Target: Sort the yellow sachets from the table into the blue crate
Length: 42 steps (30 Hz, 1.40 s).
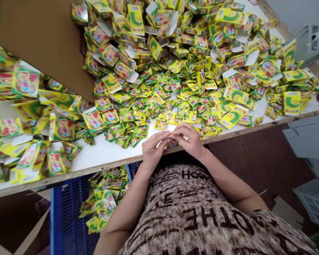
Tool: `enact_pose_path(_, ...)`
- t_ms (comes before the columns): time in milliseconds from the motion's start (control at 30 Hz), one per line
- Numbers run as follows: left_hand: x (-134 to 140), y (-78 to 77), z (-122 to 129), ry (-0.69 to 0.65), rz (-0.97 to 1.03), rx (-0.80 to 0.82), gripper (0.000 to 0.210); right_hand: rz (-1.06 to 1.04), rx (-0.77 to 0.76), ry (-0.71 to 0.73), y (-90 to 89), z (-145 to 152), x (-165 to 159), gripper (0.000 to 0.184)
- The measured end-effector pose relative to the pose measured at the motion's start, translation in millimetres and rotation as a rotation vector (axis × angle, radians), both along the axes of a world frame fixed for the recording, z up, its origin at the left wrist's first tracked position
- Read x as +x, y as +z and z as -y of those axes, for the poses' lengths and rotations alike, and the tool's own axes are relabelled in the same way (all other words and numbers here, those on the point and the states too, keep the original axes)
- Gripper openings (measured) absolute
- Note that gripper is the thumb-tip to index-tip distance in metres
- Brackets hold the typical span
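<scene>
At the table's front edge, my left hand [154, 146] and my right hand [189, 140] meet, fingertips pinched together. Between them is a thin yellow packet [171, 135], seen almost edge-on and mostly covered by the fingers. Just below the fingertips, part of another printed yellow piece [172, 143] shows. Small green candy sachets [122, 136] lie loose to the left of my left hand. Yellow sachets [211, 131] lie close to the right of my right hand. Beyond both hands spreads a heap of mixed green and yellow sachets [162, 90].
Printed yellow-green cartons [234, 88], many with open flaps, pile over the white table [95, 156]. A brown cardboard box [42, 39] stands at the left back. Below the table edge, a blue crate [69, 212] sits by more yellow-green packs [108, 198].
</scene>
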<state>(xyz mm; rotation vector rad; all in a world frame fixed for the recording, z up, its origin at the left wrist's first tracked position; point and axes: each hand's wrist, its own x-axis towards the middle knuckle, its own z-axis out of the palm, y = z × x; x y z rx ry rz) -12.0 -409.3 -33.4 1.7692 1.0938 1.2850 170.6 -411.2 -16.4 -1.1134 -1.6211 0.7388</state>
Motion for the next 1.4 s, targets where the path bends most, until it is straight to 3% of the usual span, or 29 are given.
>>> enact_pose_path(133, 3.4, -5.6, 2.2, 0.022, 0.080, -0.095, 0.039, 0.017, 0.002, 0.004, 8.4, -3.2, 2.1, 0.012)
enact_pose_path(300, 0.4, -3.0, -2.8, -0.009, 0.083, -0.023, 0.029, 0.023, 0.057, 0.008, 10.8, -8.6, 5.2, 0.012)
enact_pose_path(433, -1.4, -2.3, -4.1, -0.037, 0.093, 0.030, 0.030, 0.062, 0.104, 0.045, 4.1, -7.7, 3.4, 0.011)
enact_pose_path(567, 0.5, -6.9, -2.5, -0.079, 0.081, 0.050, 0.029, 0.074, 0.143, -0.030, -7.4, 3.3, -3.3, 0.014)
enact_pose_path(733, 1.0, -8.3, -3.4, -0.105, -0.045, 0.131, 0.028, 0.150, 0.131, -0.009, -13.8, 13.1, 6.5, 0.021)
enact_pose_path(800, 1.5, -10.6, -4.3, -0.087, -0.078, 0.150, 0.026, 0.210, 0.100, -0.042, -12.2, 4.9, 21.1, 0.024)
enact_pose_path(933, 9.7, -18.3, -6.4, -0.066, -0.043, -0.005, 0.028, 0.382, -0.009, -0.364, -10.4, -35.1, 45.9, 0.025)
enact_pose_path(1033, 8.5, -11.9, -6.6, -0.020, 0.137, -0.196, 0.036, 0.649, -0.063, -0.280, -12.4, -66.2, 44.5, 0.042)
enact_pose_path(1133, -27.1, 9.6, 3.3, 0.081, 0.355, -0.386, 0.039, 0.757, -0.111, -0.172, -13.2, -86.4, 41.9, 0.029)
enact_pose_path(1167, -48.3, 16.9, 10.5, 0.061, 0.370, -0.485, 0.040, 0.718, -0.125, -0.178, -12.5, -91.1, 45.5, 0.023)
enact_pose_path(1233, -99.8, 24.2, 30.7, -0.107, 0.255, -0.756, 0.039, 0.553, -0.147, -0.233, -8.9, -98.2, 60.3, 0.018)
enact_pose_path(1300, -153.7, 15.9, 57.1, -0.284, -0.011, -1.027, 0.038, 0.326, -0.182, -0.291, -3.4, -101.4, 80.1, 0.018)
enact_pose_path(1333, -178.5, 5.0, 71.9, -0.279, -0.127, -1.112, 0.041, 0.220, -0.222, -0.298, -0.6, -100.9, 88.7, 0.023)
enact_pose_path(1400, -220.6, -27.8, 102.7, -0.042, -0.258, -1.162, 0.052, 0.088, -0.363, -0.245, 3.5, -95.6, 97.9, 0.037)
